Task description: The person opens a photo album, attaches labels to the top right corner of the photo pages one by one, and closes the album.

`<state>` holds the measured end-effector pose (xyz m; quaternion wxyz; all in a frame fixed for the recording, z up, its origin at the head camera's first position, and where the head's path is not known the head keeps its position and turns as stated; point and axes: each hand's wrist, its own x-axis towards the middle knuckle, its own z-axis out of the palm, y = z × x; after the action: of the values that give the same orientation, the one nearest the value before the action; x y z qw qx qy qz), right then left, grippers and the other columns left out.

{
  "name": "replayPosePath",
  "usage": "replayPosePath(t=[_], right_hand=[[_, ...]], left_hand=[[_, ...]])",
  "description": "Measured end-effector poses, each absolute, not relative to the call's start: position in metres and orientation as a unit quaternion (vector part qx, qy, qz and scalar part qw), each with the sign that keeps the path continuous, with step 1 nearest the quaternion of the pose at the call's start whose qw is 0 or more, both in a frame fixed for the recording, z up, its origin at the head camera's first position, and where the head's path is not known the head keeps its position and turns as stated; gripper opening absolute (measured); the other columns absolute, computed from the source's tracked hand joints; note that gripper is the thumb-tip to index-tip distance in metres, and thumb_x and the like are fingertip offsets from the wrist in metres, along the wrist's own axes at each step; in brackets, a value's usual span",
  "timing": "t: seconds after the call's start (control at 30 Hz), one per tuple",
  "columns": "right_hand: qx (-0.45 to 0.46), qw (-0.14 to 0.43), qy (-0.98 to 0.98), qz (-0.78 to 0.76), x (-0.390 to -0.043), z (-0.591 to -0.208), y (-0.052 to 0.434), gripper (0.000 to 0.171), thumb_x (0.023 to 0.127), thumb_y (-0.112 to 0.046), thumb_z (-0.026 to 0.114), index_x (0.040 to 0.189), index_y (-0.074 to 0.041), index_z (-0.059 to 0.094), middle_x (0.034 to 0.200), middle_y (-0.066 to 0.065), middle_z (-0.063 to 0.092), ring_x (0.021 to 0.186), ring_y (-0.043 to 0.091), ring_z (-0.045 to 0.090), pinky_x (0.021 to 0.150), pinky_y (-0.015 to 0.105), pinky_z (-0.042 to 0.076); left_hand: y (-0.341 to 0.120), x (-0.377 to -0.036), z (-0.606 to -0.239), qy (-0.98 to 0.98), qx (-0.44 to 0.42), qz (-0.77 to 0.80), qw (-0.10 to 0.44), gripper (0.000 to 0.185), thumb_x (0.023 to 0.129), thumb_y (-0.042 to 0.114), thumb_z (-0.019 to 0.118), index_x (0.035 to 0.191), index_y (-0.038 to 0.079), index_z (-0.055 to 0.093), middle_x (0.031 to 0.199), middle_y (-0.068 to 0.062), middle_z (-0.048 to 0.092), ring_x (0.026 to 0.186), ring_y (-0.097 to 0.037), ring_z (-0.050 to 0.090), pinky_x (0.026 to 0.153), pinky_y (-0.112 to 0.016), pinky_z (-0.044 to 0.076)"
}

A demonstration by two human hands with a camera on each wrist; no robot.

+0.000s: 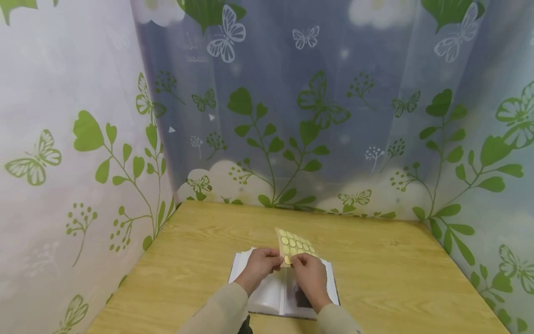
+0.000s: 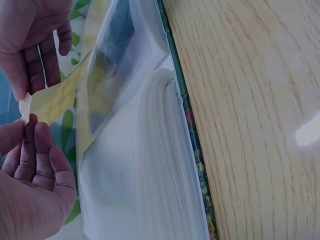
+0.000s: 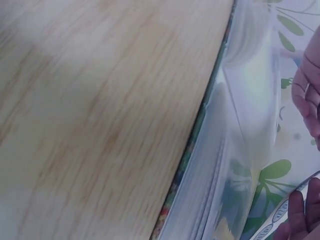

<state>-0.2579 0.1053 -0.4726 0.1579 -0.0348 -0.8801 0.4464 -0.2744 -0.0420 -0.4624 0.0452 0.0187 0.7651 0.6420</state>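
A sheet of round yellow stickers [image 1: 297, 242] is held up above an open photo album [image 1: 266, 296]. My left hand [image 1: 259, 265] pinches the sheet's near left corner between thumb and fingers. Just to its right, my right hand [image 1: 310, 277] pinches at the lower edge, by the bottom sticker. In the left wrist view both sets of fingertips meet at a small pale rounded flap [image 2: 25, 107] on the end of the yellow sheet [image 2: 52, 102]. Whether the flap is a loosened sticker or backing, I cannot tell. The album's clear-sleeved pages [image 2: 112, 175] lie under the hands.
The album lies on a wood-grain table [image 1: 392, 278], near its front edge. A dark picture [image 1: 302, 297] shows in the right-hand page, partly behind my right hand. Curtains [image 1: 354, 153] printed with leaves and butterflies surround the table at the back and sides.
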Motion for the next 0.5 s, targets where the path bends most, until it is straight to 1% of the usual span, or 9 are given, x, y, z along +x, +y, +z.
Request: replayPosePath(t=[0.17,0.3,0.4,0.5], right_hand=[[-0.073,0.150,-0.853,0.494,-0.258,-0.470,0.109,0.016,0.090,-0.019,0.069,0.091,-0.005,0.077,0.085,0.005,0.073,0.072,0.016,0.059,0.064,0.034,0.048],[-0.102,0.142,-0.832,0.527,-0.257,-0.470,0.115,0.021,0.092,-0.021,0.067,0.096,-0.003,0.076,0.087,0.006,0.073,0.073,0.016,0.059,0.063,0.032,0.048],[-0.112,0.137,-0.819,0.546,-0.257,-0.471,0.121,0.023,0.093,-0.022,0.066,0.097,-0.001,0.075,0.086,0.006,0.072,0.073,0.016,0.059,0.063,0.031,0.048],[-0.114,0.138,-0.813,0.554,-0.258,-0.474,0.126,0.022,0.094,-0.021,0.065,0.096,-0.001,0.075,0.086,0.006,0.072,0.075,0.016,0.059,0.066,0.031,0.048]], left_hand=[[-0.045,-0.275,-0.463,0.760,0.016,0.648,0.035,0.015,0.091,0.004,0.068,0.101,-0.006,0.069,0.081,-0.004,0.069,0.068,-0.012,0.063,0.064,-0.027,0.051],[-0.050,-0.276,-0.467,0.751,0.020,0.660,0.027,0.017,0.090,0.001,0.066,0.104,-0.009,0.068,0.081,-0.005,0.069,0.067,-0.013,0.063,0.064,-0.029,0.051],[-0.058,-0.277,-0.470,0.750,0.011,0.661,0.022,0.019,0.090,0.001,0.066,0.105,-0.009,0.068,0.080,-0.006,0.068,0.067,-0.013,0.062,0.063,-0.028,0.050],[-0.069,-0.280,-0.472,0.754,-0.001,0.657,0.013,0.020,0.090,0.002,0.066,0.106,-0.009,0.067,0.082,-0.009,0.068,0.067,-0.013,0.062,0.064,-0.030,0.051]])
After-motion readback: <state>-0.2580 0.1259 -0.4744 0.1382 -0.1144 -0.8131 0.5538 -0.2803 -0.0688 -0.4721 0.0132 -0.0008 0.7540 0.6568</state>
